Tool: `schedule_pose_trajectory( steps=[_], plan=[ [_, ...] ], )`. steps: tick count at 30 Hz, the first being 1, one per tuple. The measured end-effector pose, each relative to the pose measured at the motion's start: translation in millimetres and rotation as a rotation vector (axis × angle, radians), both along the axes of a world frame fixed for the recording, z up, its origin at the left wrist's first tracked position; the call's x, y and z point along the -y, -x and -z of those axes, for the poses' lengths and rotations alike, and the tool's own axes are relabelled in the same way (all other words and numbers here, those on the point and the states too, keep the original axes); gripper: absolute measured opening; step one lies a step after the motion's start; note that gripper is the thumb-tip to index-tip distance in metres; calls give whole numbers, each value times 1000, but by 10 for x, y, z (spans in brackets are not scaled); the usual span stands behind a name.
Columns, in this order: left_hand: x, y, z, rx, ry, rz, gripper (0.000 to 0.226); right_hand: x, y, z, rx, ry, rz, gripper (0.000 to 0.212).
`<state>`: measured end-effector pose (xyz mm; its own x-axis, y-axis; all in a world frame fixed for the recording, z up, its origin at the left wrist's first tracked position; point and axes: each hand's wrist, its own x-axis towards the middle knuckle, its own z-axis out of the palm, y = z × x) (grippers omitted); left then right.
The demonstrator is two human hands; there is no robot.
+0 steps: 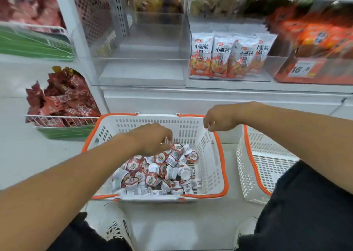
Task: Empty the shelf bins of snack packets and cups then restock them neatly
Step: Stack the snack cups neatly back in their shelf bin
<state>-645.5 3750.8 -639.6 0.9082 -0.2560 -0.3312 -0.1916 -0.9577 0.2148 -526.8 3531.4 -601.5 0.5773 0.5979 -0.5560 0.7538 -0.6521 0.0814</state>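
While I crouch on the pale floor [172,229] before a white shelf unit [210,95], a white basket [210,155] with an orange rim sits on the floor right in front of me, at twelve o'clock from my knees. Small sealed cups [162,172] with red-and-white lids lie heaped in its bottom, tumbled every way. My left hand [152,139] is down inside the basket over the far end of the heap, fingers curled toward the topmost cups; motion blur hides whether that grip has closed on one, so I cannot tell. My right hand [219,119] hangs above the basket's far right corner, at about one o'clock, fingers loosely bent and holding nothing.

A second basket [254,166] of the same kind stands just beside the first at three o'clock, partly behind my right arm. On the shelf at twelve o'clock a clear bin [141,67] holds nothing I can see. Next to it, at one o'clock, another clear bin [275,67] carries snack packets [221,57] standing upright in a row, white above and orange flame print below. Farther right, orange packs [315,38] fill an orange tray with a price tag. At ten o'clock, wire racks [63,119] hold dark red packets [63,99]. My dark trousers [305,212] frame the bottom corners.
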Motion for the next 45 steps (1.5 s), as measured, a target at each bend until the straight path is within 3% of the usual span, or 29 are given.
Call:
schedule_pose_trajectory(
  steps=[6, 8, 11, 13, 15, 18, 20, 22, 26, 32, 35, 37, 39, 41, 42, 43, 45],
  plan=[
    [-698, 177, -772, 165, -201, -117, 42, -427, 208, -819, 97, -229, -39, 32],
    [-847, 113, -897, 249, -229, -188, 48, -539, 184, -862, 160, -382, -46, 34],
    [-1034, -135, -956, 430, -105, -290, 55, -725, -33, -756, 311, -617, -9, 43],
    [-1132, -404, -967, 574, -83, -311, 64, -883, -260, -716, 426, -678, -28, 53],
    [-1251, -712, -980, 675, -201, -285, 68, -1040, -547, -770, 545, -677, -101, 58],
    [-1444, -1024, -937, 597, -314, -310, 53, -1202, -860, -816, 486, -613, -33, 33],
    [-1519, -1098, -919, 481, -236, -362, 36, -1244, -901, -731, 441, -544, -5, 37],
    [-1556, -1139, -904, 478, -189, -349, 26, -1263, -878, -642, 464, -546, -21, 35],
    [-1556, -1091, -1019, 506, -155, -319, 22, -1264, -779, -693, 591, -502, -80, 29],
    [-1502, -665, -1165, 414, -189, -281, 21, -1198, -357, -743, 568, -548, -174, 25],
    [-1440, -576, -1080, 429, -181, -297, 20, -1246, -263, -804, 511, -434, -97, 21],
    [-1413, -541, -1073, 559, -123, -295, 27, -1240, -175, -923, 548, -489, -87, 25],
    [-1364, -462, -1131, 816, 32, -260, 27, -1238, -2, -1021, 559, -742, -138, 26],
    [-1281, -337, -1196, 1013, 187, -249, 29, -1254, 153, -1054, 448, -902, -155, 25],
    [-1231, -284, -1184, 1006, 244, -249, 32, -1275, 213, -1033, 335, -880, -144, 27],
    [-1178, -235, -1139, 887, 264, -251, 34, -1306, 235, -945, 197, -770, -142, 28],
    [-1128, -155, -857, 416, 113, -217, 32, -1370, 233, -599, -69, -387, -115, 23]
  ],
)
